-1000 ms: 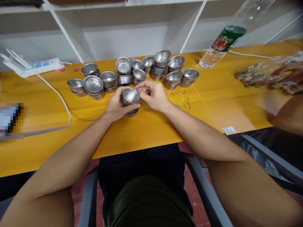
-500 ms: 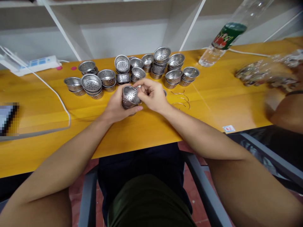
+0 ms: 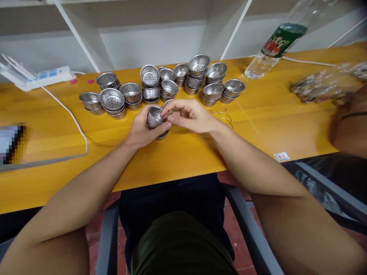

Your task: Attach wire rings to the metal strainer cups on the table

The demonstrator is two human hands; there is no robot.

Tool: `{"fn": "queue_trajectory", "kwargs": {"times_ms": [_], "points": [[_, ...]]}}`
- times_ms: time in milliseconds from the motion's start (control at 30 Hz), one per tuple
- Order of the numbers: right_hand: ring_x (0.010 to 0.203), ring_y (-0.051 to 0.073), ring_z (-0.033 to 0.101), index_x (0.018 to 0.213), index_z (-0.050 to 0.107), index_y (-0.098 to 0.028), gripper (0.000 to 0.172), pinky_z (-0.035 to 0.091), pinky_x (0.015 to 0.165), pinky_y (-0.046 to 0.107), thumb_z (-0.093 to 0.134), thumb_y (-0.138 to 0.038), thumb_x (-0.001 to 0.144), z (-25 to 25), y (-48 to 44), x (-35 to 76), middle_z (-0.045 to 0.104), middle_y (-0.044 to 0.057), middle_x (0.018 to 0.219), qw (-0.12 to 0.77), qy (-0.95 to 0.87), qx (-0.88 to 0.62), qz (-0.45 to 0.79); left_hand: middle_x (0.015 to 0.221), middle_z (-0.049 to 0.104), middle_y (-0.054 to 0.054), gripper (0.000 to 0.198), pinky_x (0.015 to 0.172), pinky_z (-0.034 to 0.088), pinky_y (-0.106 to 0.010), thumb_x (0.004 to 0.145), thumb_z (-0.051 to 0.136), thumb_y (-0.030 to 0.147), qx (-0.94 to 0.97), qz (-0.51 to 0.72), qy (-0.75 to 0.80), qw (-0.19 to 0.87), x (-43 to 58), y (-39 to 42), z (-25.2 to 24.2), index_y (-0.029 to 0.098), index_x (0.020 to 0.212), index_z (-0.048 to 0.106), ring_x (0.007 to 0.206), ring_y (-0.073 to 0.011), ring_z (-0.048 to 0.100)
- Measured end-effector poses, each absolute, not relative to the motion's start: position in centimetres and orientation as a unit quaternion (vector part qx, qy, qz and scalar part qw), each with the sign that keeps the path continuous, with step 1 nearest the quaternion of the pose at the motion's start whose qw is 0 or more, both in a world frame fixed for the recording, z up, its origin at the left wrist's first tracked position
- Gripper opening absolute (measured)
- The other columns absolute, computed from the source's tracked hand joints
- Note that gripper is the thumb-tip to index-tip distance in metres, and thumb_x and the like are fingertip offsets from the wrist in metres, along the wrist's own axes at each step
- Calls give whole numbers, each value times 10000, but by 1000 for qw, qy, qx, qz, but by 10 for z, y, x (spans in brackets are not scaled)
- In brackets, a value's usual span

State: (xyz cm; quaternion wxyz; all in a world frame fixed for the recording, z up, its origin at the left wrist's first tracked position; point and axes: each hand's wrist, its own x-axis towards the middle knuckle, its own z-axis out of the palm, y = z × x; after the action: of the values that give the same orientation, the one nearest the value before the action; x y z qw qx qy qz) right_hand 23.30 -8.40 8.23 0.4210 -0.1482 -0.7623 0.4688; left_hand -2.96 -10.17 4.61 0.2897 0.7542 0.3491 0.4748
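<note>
My left hand (image 3: 141, 128) is wrapped around a small perforated metal strainer cup (image 3: 155, 116), its mouth tilted up and toward the right. Another metal cup (image 3: 163, 135) shows just below it; I cannot tell whether they are nested. At the cup's right rim, my right hand (image 3: 186, 116) has thumb and forefinger pinched together. What sits between those fingertips is too small to make out. Several thin curved wires (image 3: 219, 112) lie on the table beyond my right wrist. Behind the hands stand stacks of similar strainer cups (image 3: 112, 100).
The yellow table (image 3: 177, 160) backs onto a white shelf unit. A plastic bottle (image 3: 282, 40) stands at the back right, near a clear bag of metal parts (image 3: 314, 88) and another person's arm (image 3: 351, 130). On the left are a power strip (image 3: 47, 76), a white cable (image 3: 70, 110) and a phone (image 3: 10, 143).
My right fingers have shifted slightly along the cup's rim and straightened a little. The cup in my left hand has turned a bit. The view has moved slightly.
</note>
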Motion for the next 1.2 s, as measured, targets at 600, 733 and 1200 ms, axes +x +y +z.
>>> {"fn": "queue_trajectory", "kwargs": {"times_ms": [600, 733, 1200], "points": [[573, 103, 512, 1036, 721, -245, 608, 431, 569, 272, 1144, -682, 1021, 72, -83, 220, 663, -78, 740, 429, -716, -168, 524, 1298, 900, -60, 876, 1023, 752, -467, 885, 1149, 753, 757, 475, 359, 269, -31, -93, 35, 284, 1498, 737, 1121, -300, 888], [593, 102, 516, 1029, 733, -235, 602, 444, 591, 268, 1143, -676, 1024, 73, -84, 218, 667, -72, 748, 440, -714, -159, 521, 1301, 897, -60, 856, 1030, 757, -474, 900, 1152, 736, 756, 474, 364, 268, -31, -93, 34, 288, 1496, 731, 1136, -306, 890], [683, 146, 569, 1123, 773, -257, 631, 505, 643, 306, 1008, -842, 1087, 78, -87, 226, 690, -28, 854, 404, -742, -199, 497, 1349, 871, -73, 939, 1088, 757, -479, 910, 1110, 880, 766, 467, 370, 240, -32, -92, 35, 289, 1518, 705, 1225, -325, 889]]}}
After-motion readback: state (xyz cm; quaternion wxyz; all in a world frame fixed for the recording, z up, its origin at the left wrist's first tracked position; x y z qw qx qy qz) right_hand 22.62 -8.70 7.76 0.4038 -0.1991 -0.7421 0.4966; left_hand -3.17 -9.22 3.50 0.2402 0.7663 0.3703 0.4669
